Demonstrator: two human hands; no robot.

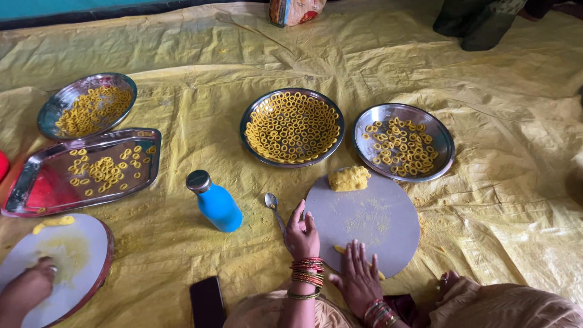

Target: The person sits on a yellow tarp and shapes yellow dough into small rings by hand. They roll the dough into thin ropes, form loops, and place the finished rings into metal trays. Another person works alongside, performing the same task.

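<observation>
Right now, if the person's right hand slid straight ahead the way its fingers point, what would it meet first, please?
The right hand lies flat on the near edge of the round grey board, fingers pointing away from the person. Straight ahead is bare board, dusted yellow; the first thing in that line looks to be the lump of yellow dough at the far edge.

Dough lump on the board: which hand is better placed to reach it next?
Probably the left hand: it looks free and nearer the dough lump; the right hand presses a dough strip.

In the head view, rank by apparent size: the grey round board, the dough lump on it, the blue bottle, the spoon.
1. Grey round board
2. Blue bottle
3. Dough lump
4. Spoon, smallest; the left hand partly hides it.
</observation>
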